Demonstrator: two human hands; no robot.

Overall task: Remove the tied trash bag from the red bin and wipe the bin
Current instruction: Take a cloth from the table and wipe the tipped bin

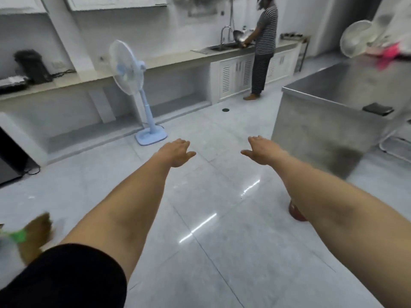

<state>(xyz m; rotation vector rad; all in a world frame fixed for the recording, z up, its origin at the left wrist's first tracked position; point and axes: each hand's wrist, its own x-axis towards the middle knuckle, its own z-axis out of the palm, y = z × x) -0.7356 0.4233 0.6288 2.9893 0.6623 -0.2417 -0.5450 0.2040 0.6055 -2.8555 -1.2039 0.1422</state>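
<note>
Both hands — left hand [178,153], right hand [261,150] — empty over glossy tiled floor [222,252].

Both arms reach forward over the pale tiled floor [222,252], the left hand [178,153] and right hand [261,150] spread, palms down, holding nothing. A blue pedestal fan [133,85] stands far left; a steel worktop [338,90] sits right. A person in stripes [264,45] stands at the far sink [222,47].

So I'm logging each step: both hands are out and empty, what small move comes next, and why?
Probably turn to look for the bin: neither the left hand nor the right hand holds anything, and no clear red bin or bag shows, only open floor ahead.
</note>
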